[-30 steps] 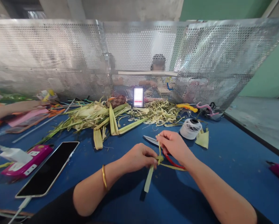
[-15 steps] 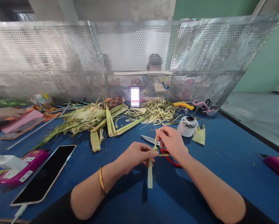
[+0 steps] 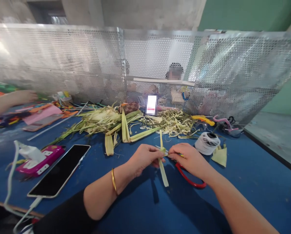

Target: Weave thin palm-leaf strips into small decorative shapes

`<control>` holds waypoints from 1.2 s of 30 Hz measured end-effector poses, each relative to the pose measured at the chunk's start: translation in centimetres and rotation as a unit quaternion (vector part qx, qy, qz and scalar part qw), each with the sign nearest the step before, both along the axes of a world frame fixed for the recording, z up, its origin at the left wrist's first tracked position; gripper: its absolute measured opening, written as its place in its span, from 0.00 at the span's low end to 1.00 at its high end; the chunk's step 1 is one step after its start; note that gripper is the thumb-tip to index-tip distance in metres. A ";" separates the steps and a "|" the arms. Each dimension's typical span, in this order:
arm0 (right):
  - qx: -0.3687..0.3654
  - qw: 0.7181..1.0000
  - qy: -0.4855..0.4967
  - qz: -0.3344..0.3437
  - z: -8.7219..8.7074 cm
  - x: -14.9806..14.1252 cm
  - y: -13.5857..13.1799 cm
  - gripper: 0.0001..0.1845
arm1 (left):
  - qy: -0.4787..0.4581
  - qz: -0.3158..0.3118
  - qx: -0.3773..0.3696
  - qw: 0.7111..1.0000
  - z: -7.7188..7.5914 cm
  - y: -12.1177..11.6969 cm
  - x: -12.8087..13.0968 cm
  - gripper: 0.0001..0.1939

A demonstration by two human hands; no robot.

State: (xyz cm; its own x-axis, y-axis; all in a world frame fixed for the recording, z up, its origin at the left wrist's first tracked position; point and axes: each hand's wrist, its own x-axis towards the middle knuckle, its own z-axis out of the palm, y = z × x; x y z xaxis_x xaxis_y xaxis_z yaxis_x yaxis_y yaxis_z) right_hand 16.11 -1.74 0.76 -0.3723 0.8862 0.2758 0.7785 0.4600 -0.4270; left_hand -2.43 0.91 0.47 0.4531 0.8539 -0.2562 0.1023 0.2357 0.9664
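Observation:
Between my two hands is a pale green leaf strip (image 3: 163, 174), crossed or folded over at its middle. My left hand (image 3: 146, 157) pinches it near the fold, with one end hanging down and another standing up. My right hand (image 3: 188, 156) has its fingertips closed on a strip end just right of the fold. Beneath the right hand lie red-handled scissors (image 3: 190, 180), their blades mostly hidden by the hands. A spool of white thread (image 3: 207, 143) stands beyond the right hand, beside a cut leaf piece (image 3: 220, 156).
Leaf strips (image 3: 99, 120) and shredded scraps (image 3: 176, 122) are heaped along a perforated metal screen (image 3: 147, 55). At left lie a phone (image 3: 60, 170) on its cable and a magenta power strip (image 3: 42, 161). A co-worker's arm (image 3: 14, 100) reaches in at far left.
My right hand has come down from above the fold to its right side. The upper strip end now stands free. The view has shifted left.

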 end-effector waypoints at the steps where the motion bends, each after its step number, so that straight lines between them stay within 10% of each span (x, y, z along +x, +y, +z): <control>1: 0.007 1.000 -0.008 0.005 -0.1 0.1 0.1 0.11 | -0.002 -0.005 -0.003 1.000 0.1 0.0 0.0 0.09; 5: 0.035 0.999 -0.021 -0.018 -1.0 0.2 0.5 0.12 | -0.009 -0.011 -0.018 1.000 -0.1 0.0 0.1 0.09; 11: 0.292 0.955 -0.036 -0.041 -0.4 -1.6 -1.2 0.09 | -0.058 0.061 -0.043 0.995 -0.7 0.3 0.3 0.09; 20: 0.345 0.882 -0.314 0.066 -2.1 -5.4 -2.1 0.12 | -0.073 0.101 -0.046 0.991 -1.1 0.1 0.5 0.10; 36: 0.365 0.921 -0.126 0.051 -2.5 -6.1 -3.0 0.15 | -0.095 0.084 -0.067 0.990 -0.3 0.7 -0.2 0.12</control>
State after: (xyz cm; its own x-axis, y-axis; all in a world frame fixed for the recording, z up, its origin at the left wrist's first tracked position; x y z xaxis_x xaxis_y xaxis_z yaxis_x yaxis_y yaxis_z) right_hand 10.01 -4.79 -1.76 -0.5774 0.4557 0.6775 0.7475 0.6289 0.2140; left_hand -2.63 1.59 0.17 0.3585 0.8852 -0.2966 -0.1295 0.3618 0.9232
